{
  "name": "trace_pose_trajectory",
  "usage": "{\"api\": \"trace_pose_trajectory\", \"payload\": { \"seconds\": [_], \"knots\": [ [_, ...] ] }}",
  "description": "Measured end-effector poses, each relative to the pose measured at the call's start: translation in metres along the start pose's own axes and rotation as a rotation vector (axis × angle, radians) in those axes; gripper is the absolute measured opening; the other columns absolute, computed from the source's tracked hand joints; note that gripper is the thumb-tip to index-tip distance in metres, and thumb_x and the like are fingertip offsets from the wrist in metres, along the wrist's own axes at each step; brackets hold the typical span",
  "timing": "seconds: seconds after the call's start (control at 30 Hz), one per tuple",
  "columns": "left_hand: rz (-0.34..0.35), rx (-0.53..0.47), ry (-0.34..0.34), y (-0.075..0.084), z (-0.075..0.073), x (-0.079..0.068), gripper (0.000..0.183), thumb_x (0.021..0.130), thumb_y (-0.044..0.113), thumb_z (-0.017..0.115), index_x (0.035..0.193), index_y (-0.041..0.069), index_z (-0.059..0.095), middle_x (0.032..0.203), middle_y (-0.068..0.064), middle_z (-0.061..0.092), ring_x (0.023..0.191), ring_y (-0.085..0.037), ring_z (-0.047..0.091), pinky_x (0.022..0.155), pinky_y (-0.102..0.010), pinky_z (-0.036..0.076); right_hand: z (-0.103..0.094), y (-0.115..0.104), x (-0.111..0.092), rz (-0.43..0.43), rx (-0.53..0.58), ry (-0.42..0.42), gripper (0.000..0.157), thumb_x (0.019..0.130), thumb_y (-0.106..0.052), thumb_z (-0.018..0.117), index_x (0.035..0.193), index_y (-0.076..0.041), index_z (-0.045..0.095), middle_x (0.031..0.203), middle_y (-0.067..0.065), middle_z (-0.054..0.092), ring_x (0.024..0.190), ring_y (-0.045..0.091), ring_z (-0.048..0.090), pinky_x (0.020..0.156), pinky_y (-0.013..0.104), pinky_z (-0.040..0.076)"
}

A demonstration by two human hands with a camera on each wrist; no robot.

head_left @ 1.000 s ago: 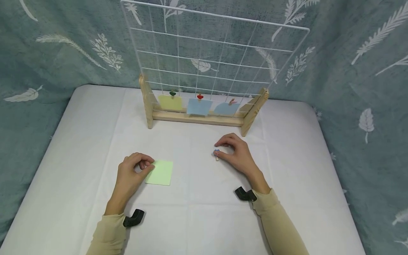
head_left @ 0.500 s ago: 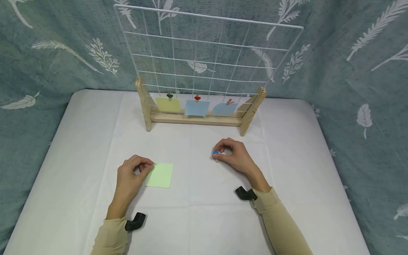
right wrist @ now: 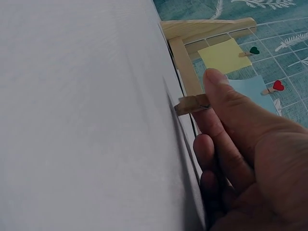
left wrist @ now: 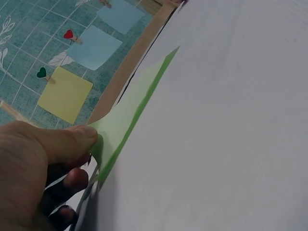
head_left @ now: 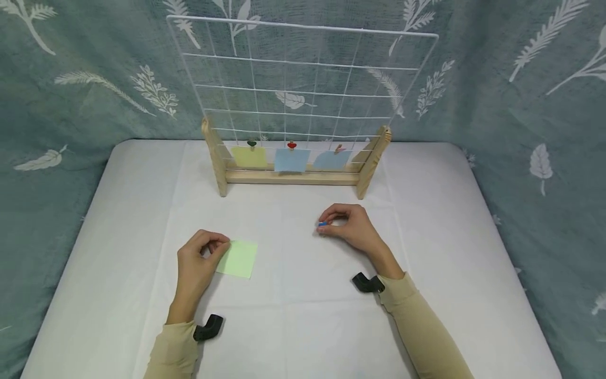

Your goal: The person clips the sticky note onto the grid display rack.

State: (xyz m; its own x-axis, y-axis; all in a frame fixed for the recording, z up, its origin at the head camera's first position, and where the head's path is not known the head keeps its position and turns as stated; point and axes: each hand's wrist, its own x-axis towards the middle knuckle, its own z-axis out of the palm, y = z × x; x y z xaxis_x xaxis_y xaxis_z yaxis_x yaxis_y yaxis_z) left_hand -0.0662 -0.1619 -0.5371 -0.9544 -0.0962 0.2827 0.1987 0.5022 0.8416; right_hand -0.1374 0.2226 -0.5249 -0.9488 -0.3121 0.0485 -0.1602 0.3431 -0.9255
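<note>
My left hand (head_left: 196, 263) pinches the left edge of a light green sticky note (head_left: 240, 259) between thumb and fingers. In the left wrist view the note (left wrist: 127, 110) bends upward near the thumb. Over to the right, my right hand (head_left: 352, 226) holds a small wooden clothespin with a blue top (head_left: 323, 223). The right wrist view shows the clothespin's wooden end (right wrist: 191, 104) poking out past the thumb, close above the white cloth; its blue part is hidden there.
Behind the hands stands a white wire grid (head_left: 303, 27) on a wooden base (head_left: 293, 178). Clipped low on it are a yellow note (head_left: 249, 157) and two blue notes, one in the middle (head_left: 291, 161). A patterned green curtain (head_left: 492, 105) surrounds the white-covered table (head_left: 303, 337).
My right thumb and fingers have closed on the clothespin, which has turned so that less of it shows. My left hand keeps its pinch on the green note. The head view has shifted slightly.
</note>
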Motion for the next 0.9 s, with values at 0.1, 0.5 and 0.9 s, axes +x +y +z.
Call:
{"api": "trace_pose_trajectory", "payload": {
  "seconds": [0.1,0.5,0.9],
  "knots": [
    [0.002,-0.002,-0.003,0.001,0.003,0.002,0.011,0.087,0.001,0.084,0.091,0.010,0.079,0.083,-0.001,0.067,0.073,-0.010,0.054,0.065,-0.020,0.040,-0.002,0.000,-0.001,0.015,0.012,0.005,0.019,0.082,-0.019,0.093,0.094,-0.014,0.080,0.089,0.006,0.076,0.087,0.020,0.071,0.079,0.027,0.054],
    [-0.015,-0.053,0.025,0.004,0.004,0.000,0.009,0.089,0.004,0.084,0.091,0.011,0.078,0.087,-0.001,0.068,0.074,-0.012,0.056,0.066,-0.016,0.043,-0.004,0.000,0.000,-0.009,0.122,0.018,0.012,0.083,-0.006,0.090,0.089,-0.005,0.079,0.092,0.013,0.080,0.090,0.023,0.074,0.085,0.029,0.057],
    [0.015,-0.150,0.060,0.049,-0.001,0.000,0.007,0.088,-0.012,0.077,0.091,-0.006,0.075,0.089,-0.019,0.068,0.073,-0.025,0.053,0.066,-0.027,0.043,-0.005,-0.006,0.000,-0.009,0.089,0.074,0.014,0.082,-0.008,0.091,0.087,-0.006,0.079,0.093,0.014,0.079,0.090,0.021,0.073,0.086,0.031,0.056]
  ]
}}
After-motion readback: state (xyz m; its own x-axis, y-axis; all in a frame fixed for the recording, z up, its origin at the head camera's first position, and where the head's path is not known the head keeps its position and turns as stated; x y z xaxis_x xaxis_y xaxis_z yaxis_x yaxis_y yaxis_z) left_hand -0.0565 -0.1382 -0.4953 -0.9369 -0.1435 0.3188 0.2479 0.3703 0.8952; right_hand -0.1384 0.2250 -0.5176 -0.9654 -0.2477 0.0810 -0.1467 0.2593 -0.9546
